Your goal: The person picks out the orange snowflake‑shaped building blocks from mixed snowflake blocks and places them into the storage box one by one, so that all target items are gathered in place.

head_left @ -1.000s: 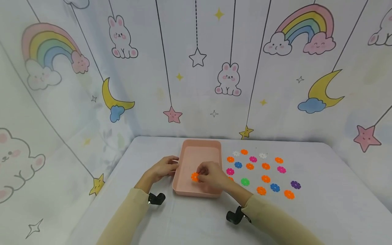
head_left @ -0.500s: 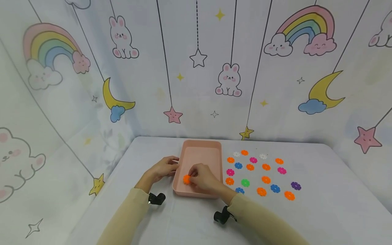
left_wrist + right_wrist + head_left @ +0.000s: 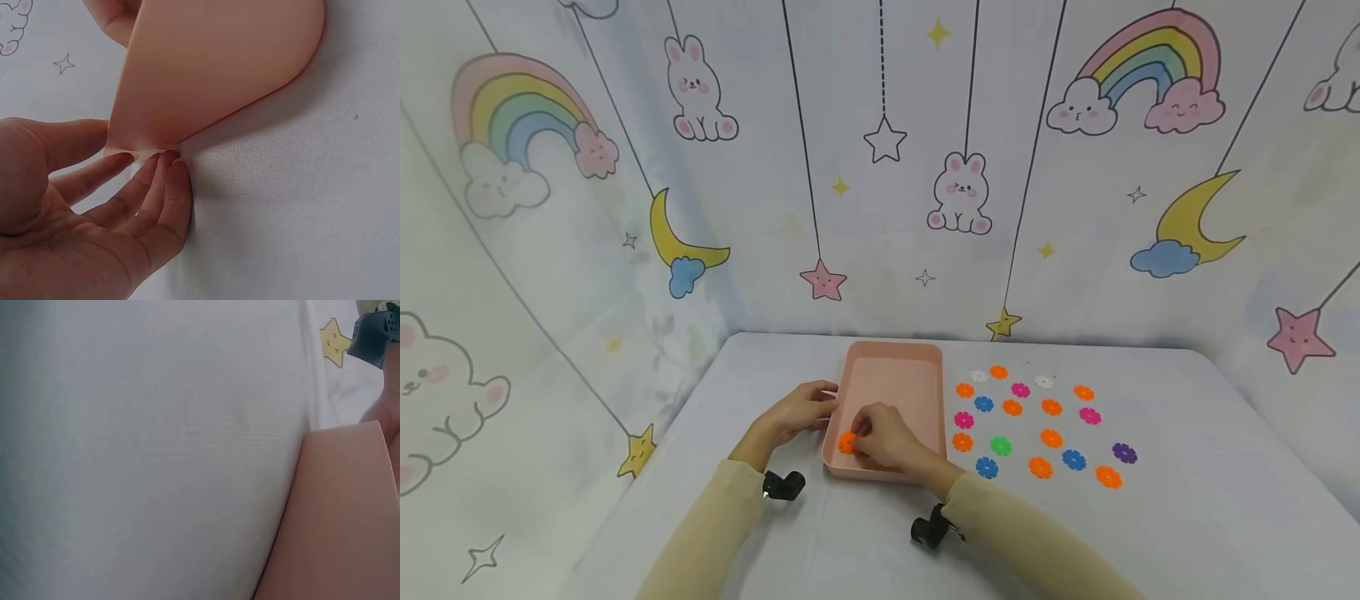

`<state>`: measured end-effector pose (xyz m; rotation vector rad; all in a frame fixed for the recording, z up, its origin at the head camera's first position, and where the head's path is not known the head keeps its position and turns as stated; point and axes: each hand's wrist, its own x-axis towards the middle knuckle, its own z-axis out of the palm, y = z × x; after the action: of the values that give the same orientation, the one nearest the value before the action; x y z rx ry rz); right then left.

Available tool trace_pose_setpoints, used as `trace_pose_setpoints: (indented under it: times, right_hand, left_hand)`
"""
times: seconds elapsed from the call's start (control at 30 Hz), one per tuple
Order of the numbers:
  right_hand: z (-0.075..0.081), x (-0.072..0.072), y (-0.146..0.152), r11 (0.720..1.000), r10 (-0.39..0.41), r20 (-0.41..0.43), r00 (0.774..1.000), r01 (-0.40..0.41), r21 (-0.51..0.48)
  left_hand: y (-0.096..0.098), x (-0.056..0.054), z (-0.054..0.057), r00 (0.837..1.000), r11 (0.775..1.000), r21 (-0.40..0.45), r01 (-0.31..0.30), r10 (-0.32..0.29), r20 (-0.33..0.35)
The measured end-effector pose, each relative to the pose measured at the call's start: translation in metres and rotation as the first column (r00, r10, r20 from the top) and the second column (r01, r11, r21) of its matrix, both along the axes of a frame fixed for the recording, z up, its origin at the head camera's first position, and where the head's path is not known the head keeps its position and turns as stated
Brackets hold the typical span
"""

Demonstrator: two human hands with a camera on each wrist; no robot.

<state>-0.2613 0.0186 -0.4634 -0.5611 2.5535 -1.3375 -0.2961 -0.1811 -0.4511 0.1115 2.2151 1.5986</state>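
Observation:
A pink rectangular tray (image 3: 891, 379) stands on the white-covered table. My right hand (image 3: 886, 435) is over its near left part, pinching an orange interlocking disc (image 3: 847, 442) with notched edges between thumb and fingertips. My left hand (image 3: 805, 407) rests at the tray's left side. In the left wrist view, its thumb and fingertips (image 3: 178, 181) touch the outside of the tray wall (image 3: 219, 62), with the fingers loosely bent. The right wrist view shows the tray's outer wall (image 3: 344, 512) but not the fingers of the right hand.
Right of the tray lie several loose discs: orange, blue (image 3: 987, 467), pink (image 3: 964, 420), white (image 3: 1044, 382), green (image 3: 1001, 446) and purple (image 3: 1124, 452). A patterned curtain (image 3: 880, 208) hangs behind the table. A black camera (image 3: 931, 527) sits at the right wrist.
My right hand has moved left across the tray with the orange disc, towards the near left corner. More of the discs beside the tray now show. The left hand has stayed put.

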Motion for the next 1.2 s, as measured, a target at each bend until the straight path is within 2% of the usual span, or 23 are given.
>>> trace_pose_setpoints:
  times: [0.23, 0.4, 0.5, 0.63, 0.73, 0.97, 1.2]
  right_hand:
    - [-0.001, -0.001, -0.003, 0.997, -0.008, -0.039, 0.999, 0.01, 0.072]
    - [0.003, 0.0, 0.0, 0.995, 0.007, -0.059, 0.998, -0.001, 0.102]
    - [0.006, 0.002, 0.005, 0.994, 0.021, -0.041, 0.999, -0.016, 0.105]
    - [0.014, 0.009, 0.016, 0.994, 0.039, 0.012, 0.999, -0.04, 0.097]
    - [0.021, 0.014, 0.027, 0.992, 0.06, 0.012, 0.998, -0.061, 0.108]
    - [0.028, 0.015, 0.053, 0.986, 0.076, -0.08, 0.994, -0.063, 0.157]
    - [0.033, 0.012, 0.086, 0.984, 0.075, -0.129, 0.989, -0.053, 0.169]
  left_hand:
    - [0.001, 0.0, 0.001, 1.0, 1.0, -0.009, -0.017, 0.017, -0.001]
    - [0.002, 0.0, 0.002, 1.0, 1.0, -0.007, -0.008, 0.008, 0.0]
    - [0.001, -0.001, 0.001, 1.0, 1.0, -0.009, 0.002, -0.002, 0.0]
    - [0.001, -0.002, -0.001, 1.0, 1.0, -0.01, -0.017, 0.017, 0.007]
    - [0.002, -0.001, -0.001, 1.0, 1.0, -0.012, -0.026, 0.026, 0.006]
    - [0.002, -0.002, -0.002, 1.0, 0.999, -0.014, -0.029, 0.029, 0.002]
    - [0.001, -0.002, -0.003, 1.0, 1.0, -0.008, -0.014, 0.014, 0.003]
